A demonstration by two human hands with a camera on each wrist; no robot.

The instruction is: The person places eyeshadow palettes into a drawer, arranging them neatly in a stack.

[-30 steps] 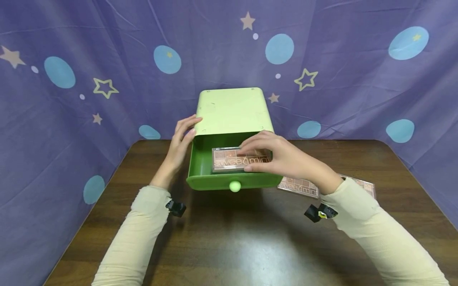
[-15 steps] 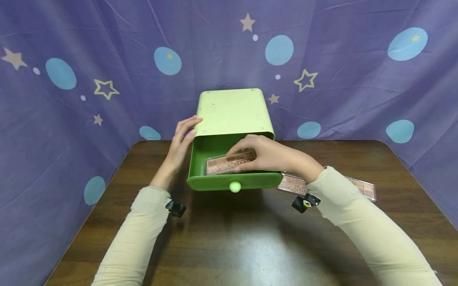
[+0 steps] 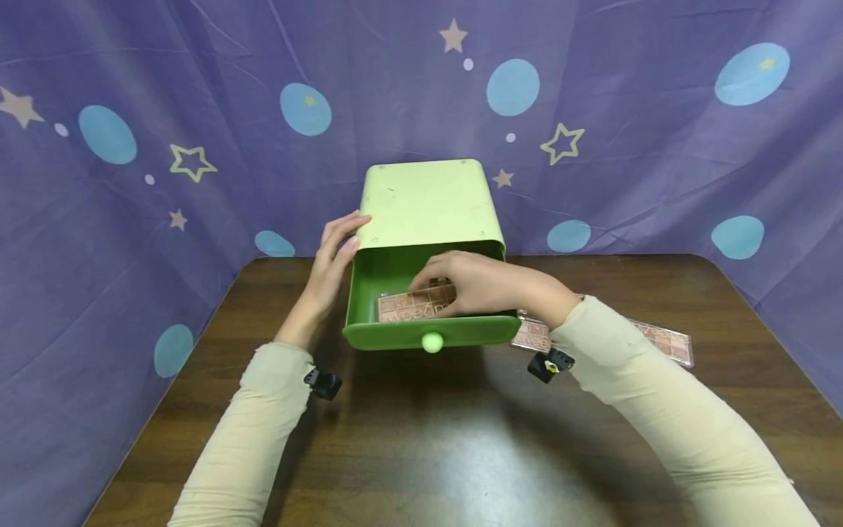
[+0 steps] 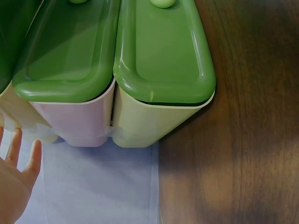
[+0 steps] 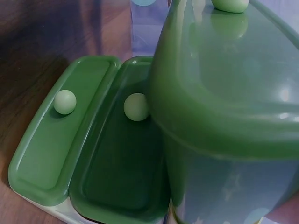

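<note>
A light green cabinet (image 3: 428, 201) stands at the back centre with its green top drawer (image 3: 395, 335) pulled out. My right hand (image 3: 487, 282) reaches into the drawer and pinches a clear-cased palette (image 3: 405, 306), tilted a little, at its right part. My left hand (image 3: 324, 274) rests with extended fingers against the cabinet's left side near the upper front corner. In the left wrist view the left hand (image 4: 16, 179) has its fingers spread beside the cabinet. Only a sliver of the right hand (image 5: 286, 212) shows in the right wrist view.
Two more palettes lie on the wooden table (image 3: 421, 454) right of the cabinet: one (image 3: 532, 334) partly behind the right forearm, another (image 3: 668, 342) farther right. Two lower drawers (image 5: 56, 154) with round knobs are closed. A patterned purple curtain (image 3: 408, 80) hangs behind.
The right hand has moved left and lower into the drawer with the palette, which has gone left and down and turned slightly. The left hand has stayed on the cabinet's side.
</note>
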